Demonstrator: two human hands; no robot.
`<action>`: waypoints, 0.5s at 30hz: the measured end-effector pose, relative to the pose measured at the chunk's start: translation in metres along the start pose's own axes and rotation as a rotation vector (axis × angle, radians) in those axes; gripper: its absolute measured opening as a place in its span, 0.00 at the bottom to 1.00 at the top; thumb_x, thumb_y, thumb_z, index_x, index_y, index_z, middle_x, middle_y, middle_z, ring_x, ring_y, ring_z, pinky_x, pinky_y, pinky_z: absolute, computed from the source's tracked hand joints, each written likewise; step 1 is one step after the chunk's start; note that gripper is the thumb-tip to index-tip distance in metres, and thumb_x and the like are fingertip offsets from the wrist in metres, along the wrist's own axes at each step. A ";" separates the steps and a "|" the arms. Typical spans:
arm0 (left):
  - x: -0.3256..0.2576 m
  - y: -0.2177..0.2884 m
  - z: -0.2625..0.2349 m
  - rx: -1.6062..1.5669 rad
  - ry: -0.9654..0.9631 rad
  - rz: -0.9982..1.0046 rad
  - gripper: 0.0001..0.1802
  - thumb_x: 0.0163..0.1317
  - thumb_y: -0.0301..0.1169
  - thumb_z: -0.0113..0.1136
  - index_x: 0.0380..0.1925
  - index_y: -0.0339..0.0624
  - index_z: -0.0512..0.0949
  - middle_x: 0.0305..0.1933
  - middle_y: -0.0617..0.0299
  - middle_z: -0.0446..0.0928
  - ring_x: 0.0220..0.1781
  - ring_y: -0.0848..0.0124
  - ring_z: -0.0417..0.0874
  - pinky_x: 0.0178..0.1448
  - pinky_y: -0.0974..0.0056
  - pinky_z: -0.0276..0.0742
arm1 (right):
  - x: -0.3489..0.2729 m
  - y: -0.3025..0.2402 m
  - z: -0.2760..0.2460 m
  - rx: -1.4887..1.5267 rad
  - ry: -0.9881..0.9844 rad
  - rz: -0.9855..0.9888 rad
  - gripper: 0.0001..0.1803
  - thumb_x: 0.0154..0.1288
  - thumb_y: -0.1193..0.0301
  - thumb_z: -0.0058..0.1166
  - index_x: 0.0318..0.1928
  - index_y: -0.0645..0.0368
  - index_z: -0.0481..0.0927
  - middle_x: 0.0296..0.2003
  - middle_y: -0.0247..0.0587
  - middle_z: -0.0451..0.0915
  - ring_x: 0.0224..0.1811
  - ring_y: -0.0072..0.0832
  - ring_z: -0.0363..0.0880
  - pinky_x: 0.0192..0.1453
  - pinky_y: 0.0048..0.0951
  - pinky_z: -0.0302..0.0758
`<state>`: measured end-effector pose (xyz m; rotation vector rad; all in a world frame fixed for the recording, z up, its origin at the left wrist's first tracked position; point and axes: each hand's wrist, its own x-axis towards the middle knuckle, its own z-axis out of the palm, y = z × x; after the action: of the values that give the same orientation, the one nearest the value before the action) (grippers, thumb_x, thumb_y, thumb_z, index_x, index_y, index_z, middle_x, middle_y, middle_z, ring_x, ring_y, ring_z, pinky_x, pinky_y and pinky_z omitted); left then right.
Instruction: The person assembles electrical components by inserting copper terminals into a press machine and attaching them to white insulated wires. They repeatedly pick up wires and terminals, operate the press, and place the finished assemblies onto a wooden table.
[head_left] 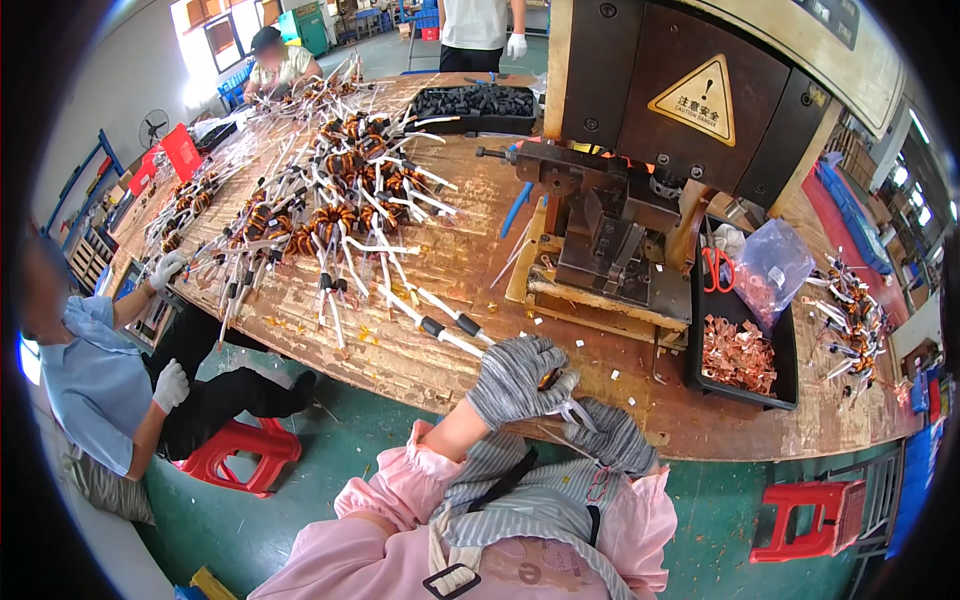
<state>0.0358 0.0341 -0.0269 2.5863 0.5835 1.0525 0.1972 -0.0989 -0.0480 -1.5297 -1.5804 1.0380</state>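
- My left hand [518, 382], in a grey knit glove, is closed around a wire coil [548, 378]; only a bit of its copper-coloured winding shows between the fingers.
- The coil sits just over the near edge of the wooden table [480, 235], in front of my body.
- My right hand [612, 438], gloved alike, lies lower and to the right, close to a white lead [572, 412] at the left glove. Its fingers are curled; I cannot tell whether they pinch the lead.
- White leads with black sleeves [433, 327] run over the wood toward my left glove; whether they belong to my coil, I cannot tell.
- Ahead and to the right stands a press [600, 125] bearing a yellow triangular warning plate [700, 98].
- Small white chips [615, 375] lie scattered on the wood near its base.
- Right of the press: a black tray [788, 375] with copper pieces [738, 355], red-handled scissors [716, 270] and a clear plastic bag [777, 262].
- A large heap of coils [345, 195] spreads over the table to my left; a smaller heap [852, 320] lies right of the tray.
- Beyond the large heap, a black bin [470, 126] of small black parts.
- At my left, a co-worker in light blue [95, 370] sits on a red stool [245, 455], wearing white gloves.
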 end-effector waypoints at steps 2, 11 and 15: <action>-0.001 -0.001 -0.001 0.005 -0.001 0.003 0.12 0.47 0.40 0.63 0.25 0.43 0.78 0.24 0.55 0.75 0.26 0.56 0.76 0.31 0.57 0.72 | 0.000 0.001 0.001 -0.010 -0.001 -0.004 0.22 0.58 0.61 0.58 0.49 0.60 0.75 0.40 0.45 0.80 0.41 0.35 0.79 0.48 0.30 0.73; -0.001 0.000 -0.001 -0.001 -0.018 -0.010 0.13 0.48 0.41 0.63 0.25 0.43 0.78 0.24 0.55 0.75 0.27 0.55 0.76 0.31 0.56 0.72 | -0.001 -0.001 0.001 0.086 -0.009 0.046 0.23 0.59 0.60 0.58 0.50 0.60 0.75 0.41 0.45 0.80 0.41 0.34 0.79 0.49 0.30 0.73; -0.004 -0.001 0.001 0.013 -0.026 -0.018 0.14 0.48 0.42 0.62 0.25 0.43 0.78 0.24 0.55 0.75 0.27 0.56 0.77 0.31 0.56 0.72 | -0.003 -0.001 0.002 0.046 -0.010 0.060 0.22 0.59 0.60 0.58 0.50 0.60 0.75 0.40 0.45 0.80 0.41 0.33 0.79 0.48 0.30 0.73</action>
<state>0.0342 0.0329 -0.0304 2.5973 0.6076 1.0110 0.1954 -0.1017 -0.0481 -1.5512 -1.5159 1.1093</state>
